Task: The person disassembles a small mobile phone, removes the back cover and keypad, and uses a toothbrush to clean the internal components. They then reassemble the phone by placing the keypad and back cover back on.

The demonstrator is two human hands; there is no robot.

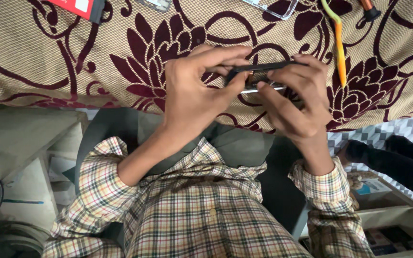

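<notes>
Both hands meet over the table edge, above a cloth (48, 62) of beige weave with dark maroon flowers. Left hand (194, 93) and right hand (297, 102) are both closed on a thin dark flat device (261, 71), seen edge-on, held just over the cloth and level with it. Looks like a phone, but the face is not visible, so I can't say for sure. Left fingers (221, 52) curl over its top edge, thumb pressing the near side; the right fingers wrap the other end and hide it. A small orange bit and a pale strip show at the device's near edge, too small to make out.

Along the top, everything is cut off: a red and black box (80, 7) at upper left, a clear plastic case (276, 7), a green and orange tool (339, 45) lying lengthwise on the cloth, and an orange-handled tool (370, 9) beside it, mostly out of frame.

Checked shirt sleeves (106, 186) fill the lower part. A dark sleeve (397, 160) at right belongs to another person, whose hand is barely visible. Shelves below are dim and blurred.
</notes>
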